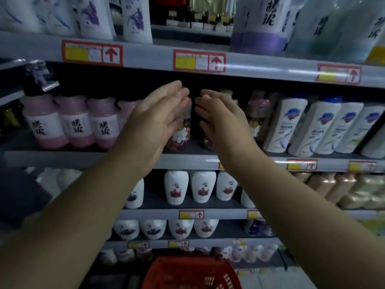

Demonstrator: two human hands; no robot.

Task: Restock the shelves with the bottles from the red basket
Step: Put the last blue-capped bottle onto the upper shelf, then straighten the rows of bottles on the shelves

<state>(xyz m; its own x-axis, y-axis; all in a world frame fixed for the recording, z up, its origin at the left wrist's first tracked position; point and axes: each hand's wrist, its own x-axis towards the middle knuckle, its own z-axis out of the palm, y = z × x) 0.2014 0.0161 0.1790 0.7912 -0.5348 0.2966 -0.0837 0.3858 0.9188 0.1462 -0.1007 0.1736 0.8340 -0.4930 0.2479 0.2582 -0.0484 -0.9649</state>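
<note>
Both my hands are raised in front of the middle shelf (187,160). My left hand (158,119) has straight fingers and lies against the left side of a clear bottle with pink floral contents (180,137) standing on that shelf. My right hand (218,117) has relaxed, slightly bent fingers and covers most of a second clear floral bottle (208,142). Neither hand visibly grips a bottle. A third such bottle (257,117) stands just right of my right hand. The red basket (166,270) sits low at the bottom centre, and its contents are hidden.
Pink bottles (75,122) fill the shelf's left part and white shampoo bottles (316,126) its right. White bottles with red flowers (203,185) stand on the shelves below. Large bottles (260,24) stand on the shelf above.
</note>
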